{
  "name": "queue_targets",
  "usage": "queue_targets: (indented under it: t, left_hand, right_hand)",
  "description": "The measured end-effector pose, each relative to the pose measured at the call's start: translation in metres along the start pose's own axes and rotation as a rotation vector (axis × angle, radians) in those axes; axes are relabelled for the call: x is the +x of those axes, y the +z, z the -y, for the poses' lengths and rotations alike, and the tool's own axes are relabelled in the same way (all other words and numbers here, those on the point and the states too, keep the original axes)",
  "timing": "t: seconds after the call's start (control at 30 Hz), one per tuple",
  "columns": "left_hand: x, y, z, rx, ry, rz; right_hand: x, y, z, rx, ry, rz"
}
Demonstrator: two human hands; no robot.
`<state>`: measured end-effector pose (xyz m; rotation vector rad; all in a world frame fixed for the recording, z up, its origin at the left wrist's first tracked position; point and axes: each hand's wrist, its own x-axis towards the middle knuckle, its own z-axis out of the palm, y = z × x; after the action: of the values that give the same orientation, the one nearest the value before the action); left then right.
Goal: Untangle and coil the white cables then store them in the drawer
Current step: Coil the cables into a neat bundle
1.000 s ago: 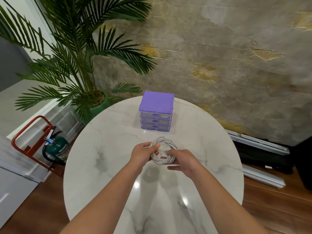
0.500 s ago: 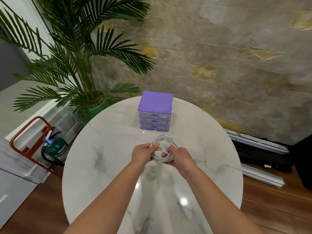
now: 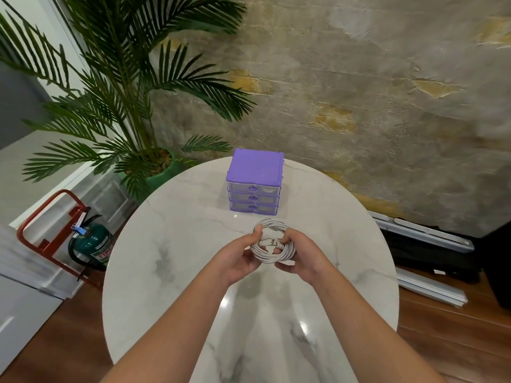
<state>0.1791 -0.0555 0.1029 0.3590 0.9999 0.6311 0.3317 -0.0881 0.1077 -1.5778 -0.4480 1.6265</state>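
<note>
Both hands grip the coil (image 3: 272, 246) mid-worktop: left hand (image 3: 238, 254), right hand (image 3: 300, 254). Tuck the plug end under a loop, keep turns pinched tight.

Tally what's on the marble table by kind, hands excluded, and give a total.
Coiled white cable, held by the left hand and right hand: 1
Purple drawer unit, three drawers, all shut: 1
Total: 2
</note>
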Motion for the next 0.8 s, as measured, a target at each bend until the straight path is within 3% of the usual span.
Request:
queue_targets:
  t: [0.2,0.37,0.6,0.8]
  left_hand:
    - [-0.007,0.001,-0.004,-0.005,-0.097,0.041]
    - [-0.005,-0.002,0.001,-0.078,-0.044,0.113]
    - [-0.006,-0.004,0.008,-0.093,0.008,0.08]
    - [-0.002,-0.004,0.009,0.098,0.07,0.029]
  right_hand:
    - [0.0,-0.001,0.0,-0.037,-0.063,-0.049]
    - [-0.001,0.0,-0.003,-0.024,-0.074,-0.064]
    - [0.0,0.0,-0.008,-0.033,-0.095,-0.068]
    - [0.004,0.001,-0.013,-0.053,-0.089,-0.115]
